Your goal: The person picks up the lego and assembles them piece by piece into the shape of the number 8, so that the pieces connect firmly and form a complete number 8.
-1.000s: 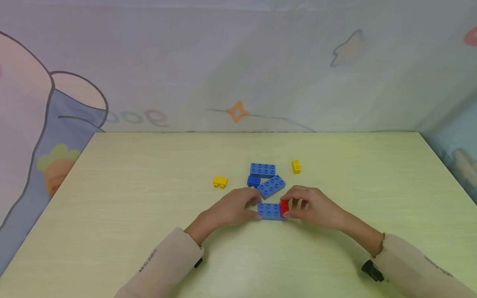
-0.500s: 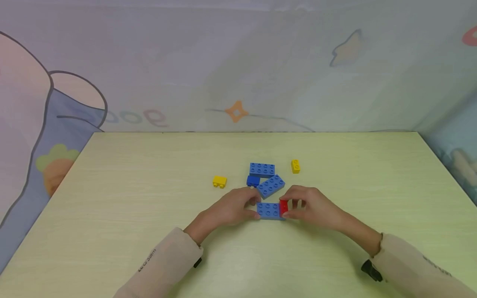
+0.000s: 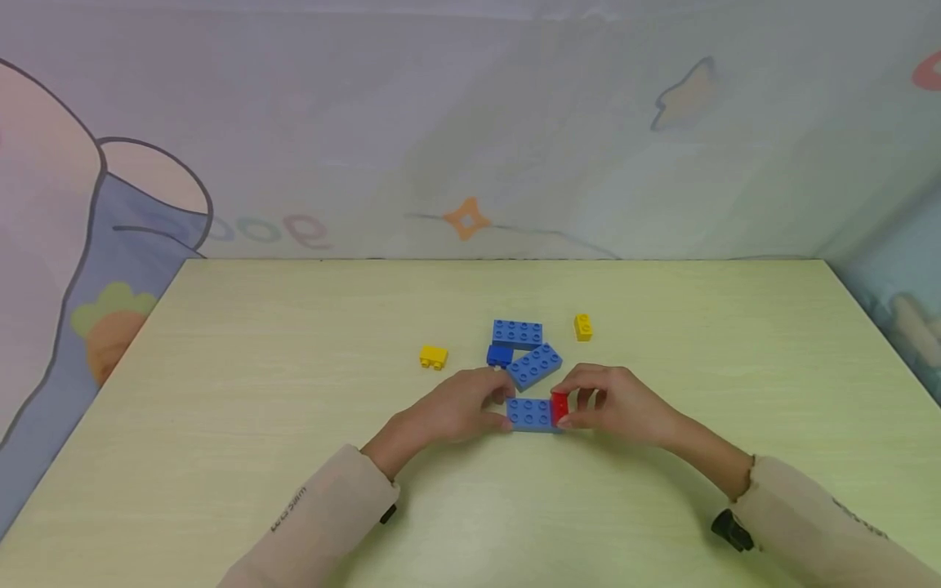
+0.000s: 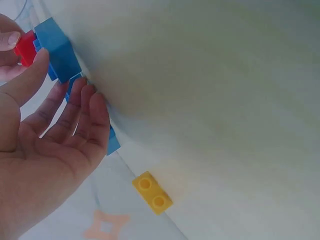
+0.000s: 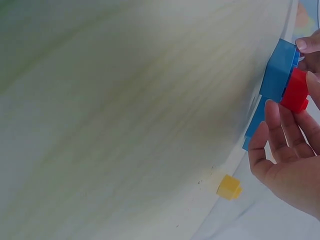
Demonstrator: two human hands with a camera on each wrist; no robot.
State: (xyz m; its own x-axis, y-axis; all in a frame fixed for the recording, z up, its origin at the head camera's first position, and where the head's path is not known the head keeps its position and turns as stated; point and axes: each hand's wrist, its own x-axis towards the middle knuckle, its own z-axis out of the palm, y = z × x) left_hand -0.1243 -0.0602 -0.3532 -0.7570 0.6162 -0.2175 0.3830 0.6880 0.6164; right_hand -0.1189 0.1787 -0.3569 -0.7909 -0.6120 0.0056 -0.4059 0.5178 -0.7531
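Note:
My left hand (image 3: 461, 406) grips the left end of a light-blue building brick (image 3: 528, 415), thumb at its near side and a finger at its far side. On the right end of that brick sits a small red brick (image 3: 559, 408), pinched between the thumb and forefinger of my right hand (image 3: 621, 406). In the right wrist view the red brick (image 5: 296, 90) lies against the blue brick's studded face; whether it is fully seated I cannot tell. The left wrist view also has the blue brick (image 4: 57, 51) between the thumb and fingers.
Behind the hands lie two more light-blue bricks, one slanted (image 3: 535, 367) and one straight (image 3: 518, 334), beside a small dark-blue brick (image 3: 500, 356). One yellow brick (image 3: 434, 357) lies on its side at left; another yellow brick (image 3: 583, 327) stands at right. A printed cloth (image 3: 382, 131) hangs behind the table.

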